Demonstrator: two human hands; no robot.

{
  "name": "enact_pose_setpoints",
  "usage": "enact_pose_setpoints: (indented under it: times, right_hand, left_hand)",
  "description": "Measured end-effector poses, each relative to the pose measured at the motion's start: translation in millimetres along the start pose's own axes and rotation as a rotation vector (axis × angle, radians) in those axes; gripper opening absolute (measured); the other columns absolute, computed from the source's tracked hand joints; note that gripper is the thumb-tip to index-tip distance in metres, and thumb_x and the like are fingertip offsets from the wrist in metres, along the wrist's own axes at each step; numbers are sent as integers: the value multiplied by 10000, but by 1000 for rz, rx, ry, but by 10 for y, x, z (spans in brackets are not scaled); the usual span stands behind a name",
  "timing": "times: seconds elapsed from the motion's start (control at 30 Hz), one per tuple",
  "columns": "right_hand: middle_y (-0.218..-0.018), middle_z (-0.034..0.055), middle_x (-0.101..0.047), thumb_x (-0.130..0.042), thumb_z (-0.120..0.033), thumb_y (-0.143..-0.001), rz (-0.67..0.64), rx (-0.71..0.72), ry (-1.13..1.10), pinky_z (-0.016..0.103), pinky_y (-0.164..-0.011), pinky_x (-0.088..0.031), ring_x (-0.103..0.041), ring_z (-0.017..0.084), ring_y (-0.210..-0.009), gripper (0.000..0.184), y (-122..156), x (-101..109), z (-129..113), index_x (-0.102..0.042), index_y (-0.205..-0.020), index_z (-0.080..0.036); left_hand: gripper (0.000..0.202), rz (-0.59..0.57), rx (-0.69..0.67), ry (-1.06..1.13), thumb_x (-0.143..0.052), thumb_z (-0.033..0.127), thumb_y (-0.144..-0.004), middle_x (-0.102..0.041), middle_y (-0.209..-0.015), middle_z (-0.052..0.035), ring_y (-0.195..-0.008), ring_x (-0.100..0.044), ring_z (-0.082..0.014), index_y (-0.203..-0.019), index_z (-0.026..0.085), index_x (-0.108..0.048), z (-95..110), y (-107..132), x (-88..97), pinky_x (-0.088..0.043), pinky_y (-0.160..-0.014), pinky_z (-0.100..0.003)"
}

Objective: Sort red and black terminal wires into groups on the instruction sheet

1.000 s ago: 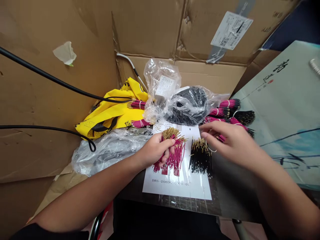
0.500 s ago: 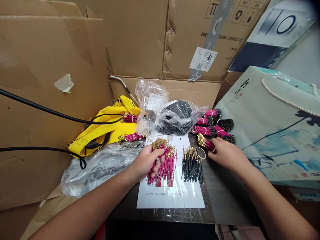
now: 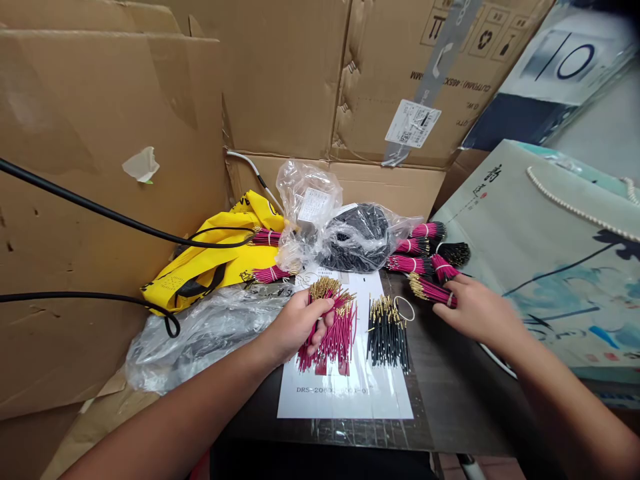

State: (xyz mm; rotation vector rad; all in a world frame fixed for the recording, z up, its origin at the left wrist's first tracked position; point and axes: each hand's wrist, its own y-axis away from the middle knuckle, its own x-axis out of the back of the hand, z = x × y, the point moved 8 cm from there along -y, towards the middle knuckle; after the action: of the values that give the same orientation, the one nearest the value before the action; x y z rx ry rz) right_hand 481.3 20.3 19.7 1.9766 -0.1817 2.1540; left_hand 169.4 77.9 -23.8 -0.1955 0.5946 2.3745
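Observation:
My left hand (image 3: 297,325) is closed around a loose bunch of magenta wires with gold tips (image 3: 334,330), held over a white printed sheet (image 3: 345,393). Beside it on the sheet lies a pile of black wires with gold tips (image 3: 387,327) and a small rubber band (image 3: 406,308). My right hand (image 3: 477,310) rests on a banded magenta wire bundle (image 3: 429,290) at the right, its fingers curled over the bundle's end. More banded magenta bundles (image 3: 415,247) and a black bundle (image 3: 454,253) lie just behind it.
A clear bag of black wires (image 3: 357,237) and an emptier clear bag (image 3: 310,197) sit behind the sheet. A yellow bag (image 3: 215,257) and crumpled plastic (image 3: 200,330) lie left. Cardboard walls (image 3: 115,120) surround the dark tabletop; black cables (image 3: 100,210) cross left. A pale printed gift bag (image 3: 550,253) stands right.
My right hand moved from above the black wires to the right and onto a banded magenta bundle. The camera tilted up. My left hand kept its grip on the magenta wires.

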Motion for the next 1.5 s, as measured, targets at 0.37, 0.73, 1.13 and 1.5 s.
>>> enact_pose_setpoints:
  times: [0.37, 0.73, 1.13, 1.5]
  right_hand:
    - [-740, -10, -463, -577, -514, -859, 48, -176, -1577, 331, -575, -426, -446, 155, -597, 273, 275, -140, 99, -550, -963, -262]
    - [-835, 25, -656, -842, -411, -762, 495, -277, -1454, 446, -933, -551, -706, 239, -872, 305, 721, -481, 74, -629, -862, -218]
    - [-865, 19, -673, -883, -441, -694, 390, -332, -1404, 362, -777, -554, -662, 201, -789, 436, 732, -635, 150, -639, -980, -221]
    - [-737, 39, -663, -790, -587, -768, 95, -355, -1321, 344, -607, -529, -641, 213, -670, 525, 623, -554, 128, -646, -1061, -176]
  left_hand:
    - [354, -8, -2, 8, -610, 474, -879, -447, -413, 63, -285, -326, -68, -697, 185, -519, 2, 13, -17, -280, -275, -178]
    - [326, -33, -5, 15, -597, 440, -892, -453, -422, 59, -284, -344, -74, -700, 189, -517, -4, 16, -31, -294, -276, -188]
    - [336, -27, 7, 16, -594, 438, -890, -427, -430, 57, -294, -315, -63, -681, 184, -520, 2, 15, -55, -294, -278, -183]
    - [335, -6, 4, 26, -585, 423, -903, -449, -498, 53, -309, -320, -60, -681, 180, -523, -1, 5, -21, -294, -273, -190]
